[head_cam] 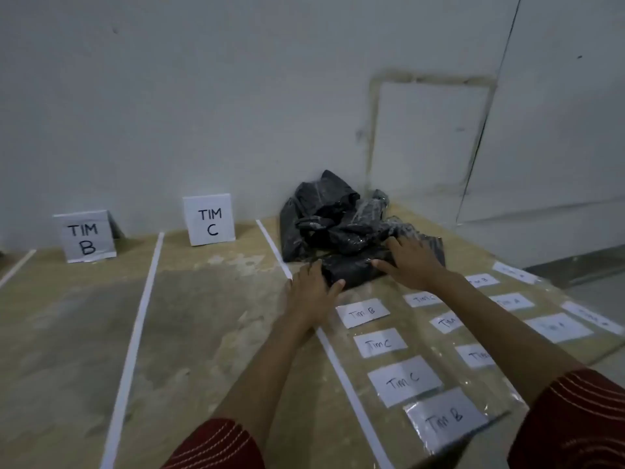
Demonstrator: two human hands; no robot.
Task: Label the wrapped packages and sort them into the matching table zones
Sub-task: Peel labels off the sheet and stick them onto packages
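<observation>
At 1 o'clock on the table (203,316), a person's left hand (314,289) clasps the front package (355,269) by its end while the right hand (413,262) lies spread across it. The plastic wrap looks soft, light and slippery, so it is probably best held at both ends.

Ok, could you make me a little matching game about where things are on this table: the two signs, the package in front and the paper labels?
Things:
1. TIM B sign
2. TIM C sign
3. front package
4. paper labels

Places:
A. in flat rows, near right
B. between the left hand and the right hand
C. at the wall, far left
D. at the wall, nearer the black pile

Pairs: 1-C, 2-D, 3-B, 4-A.
</observation>
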